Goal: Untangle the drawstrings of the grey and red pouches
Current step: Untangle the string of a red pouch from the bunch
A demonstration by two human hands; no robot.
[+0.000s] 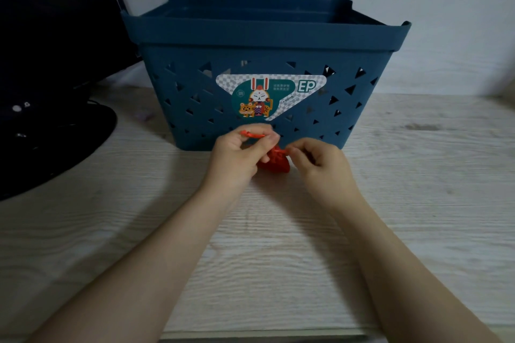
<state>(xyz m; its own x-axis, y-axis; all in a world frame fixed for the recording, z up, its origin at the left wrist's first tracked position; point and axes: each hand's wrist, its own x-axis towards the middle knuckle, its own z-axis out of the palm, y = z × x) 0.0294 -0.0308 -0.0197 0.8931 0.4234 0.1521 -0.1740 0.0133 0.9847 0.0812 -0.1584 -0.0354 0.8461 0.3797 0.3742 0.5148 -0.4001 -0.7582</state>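
Untangling looks to be in its pulling-apart step, judging from the head view. Left hand (237, 154) has its fingers curled and pinches a length of red drawstring (252, 134), which runs toward 9 o'clock from the fingertips and lies just in front of the blue basket (278, 33). Right hand (320, 166) is curled too, its thumb and forefinger pinching at the gathered neck of the red pouch (274, 163), though whether it grips cloth or a cord end is too small to tell. The red pouch sits between the two hands, at about 3 o'clock from the left hand and 9 o'clock from the right, touching both and resting low over the wooden table (278, 259). The grey pouch is not visible; it may be hidden behind the hands or lie elsewhere, so I cannot say whether its string is free already.

The next move probably calls for a gentle, steady draw of the cord away from the pouch neck while the right hand anchors the cloth, then a check for any loop that remains knotted.

Behind the hands, at 12 o'clock, the basket stands upright with a sticker (267, 95) on its near wall. A dark object (50, 78) fills the 9 to 10 o'clock side.
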